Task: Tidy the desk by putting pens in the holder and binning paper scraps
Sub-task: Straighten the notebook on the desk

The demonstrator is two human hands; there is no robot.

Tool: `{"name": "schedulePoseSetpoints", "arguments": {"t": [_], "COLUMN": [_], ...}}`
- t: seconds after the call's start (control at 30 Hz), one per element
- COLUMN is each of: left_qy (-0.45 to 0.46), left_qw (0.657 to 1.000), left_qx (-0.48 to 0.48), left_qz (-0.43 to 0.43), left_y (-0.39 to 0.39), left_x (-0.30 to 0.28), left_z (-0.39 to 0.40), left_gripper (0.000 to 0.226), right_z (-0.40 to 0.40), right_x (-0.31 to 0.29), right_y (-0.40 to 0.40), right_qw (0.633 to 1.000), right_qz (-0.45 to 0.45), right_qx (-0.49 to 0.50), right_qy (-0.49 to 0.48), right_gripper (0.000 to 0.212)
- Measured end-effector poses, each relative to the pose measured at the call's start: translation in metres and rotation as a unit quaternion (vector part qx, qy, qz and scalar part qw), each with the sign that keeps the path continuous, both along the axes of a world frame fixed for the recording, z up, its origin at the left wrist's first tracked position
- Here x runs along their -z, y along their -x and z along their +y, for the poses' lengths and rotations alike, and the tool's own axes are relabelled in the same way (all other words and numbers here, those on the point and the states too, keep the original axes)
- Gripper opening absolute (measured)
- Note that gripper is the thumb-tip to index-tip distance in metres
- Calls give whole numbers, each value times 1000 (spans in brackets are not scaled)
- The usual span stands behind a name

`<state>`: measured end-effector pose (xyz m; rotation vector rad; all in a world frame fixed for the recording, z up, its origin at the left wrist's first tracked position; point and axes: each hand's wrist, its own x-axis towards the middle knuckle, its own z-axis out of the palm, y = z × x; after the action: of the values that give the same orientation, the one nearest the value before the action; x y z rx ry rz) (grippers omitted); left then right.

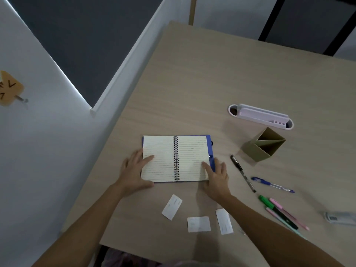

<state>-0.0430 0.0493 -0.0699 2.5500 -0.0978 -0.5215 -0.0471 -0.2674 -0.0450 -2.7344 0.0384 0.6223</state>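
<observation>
Three paper scraps (199,224) lie nearest, just behind both flat, open hands; left hand (134,170) and right hand (216,180) press the open spiral notebook (175,158), grasping nothing; pens (243,173) and holder (264,144) sit beyond the right hand

The tabletop (202,78) had a pale wood-grain finish, matt and smooth. The open notebook (159,158) showed lined cream paper, bound by a dark wire spiral (175,158) with a slight sheen. Three paper scraps (198,224) looked thin, white and matt. The square holder (263,144) looked like dull tan card or plastic. The pens (278,212) seemed of glossy plastic, as did the lilac organiser (260,115).
</observation>
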Motion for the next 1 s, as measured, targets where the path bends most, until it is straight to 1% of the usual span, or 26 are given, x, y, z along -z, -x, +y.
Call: {"name": "schedulePoseSetpoints", "arguments": {"t": [0.1,0.23,0.4,0.5,0.7,0.77,0.83,0.87,0.9,0.93,1.0], "left_qy": [-9,-40,-63,-87,-87,-85,-80,-70,-53,-29,29], "left_qw": [1000,999,996,994,995,995,995,996,997,998,993], "left_qx": [0,26,43,50,37,27,-6,-28,-47,-60,-50], "left_qz": [-5,21,39,32,18,34,59,51,21,-24,-103], "left_y": [-27,-78,-142,-172,-191,-189,-184,-179,-172,-162,-138], "left_x": [-1,-8,-21,-28,-29,-29,-29,-30,-30,-31,-32], "left_z": [-5,-12,-24,-31,-40,-41,-48,-56,-68,-84,-125], "left_gripper": [108,109,108,107,108,112,119,120,117,110,88], "right_z": [-10,-9,-12,-16,-26,-28,-29,-30,-32,-36,-53], "right_x": [3,5,8,8,6,1,-5,-8,-12,-16,-21], "right_y": [-8,-34,-74,-97,-124,-121,-111,-102,-90,-75,-42], "right_qw": [1000,999,998,998,999,1000,999,998,995,990,980], "right_qz": [-14,-49,-49,-50,-38,-27,-30,-47,-76,-111,-154], "right_qx": [-8,5,25,29,14,8,11,12,9,2,-13], "right_qy": [7,-2,-11,-5,2,-2,-22,-39,-63,-92,-122], "right_gripper": [61,54,54,55,55,54,56,56,53,48,33]}}
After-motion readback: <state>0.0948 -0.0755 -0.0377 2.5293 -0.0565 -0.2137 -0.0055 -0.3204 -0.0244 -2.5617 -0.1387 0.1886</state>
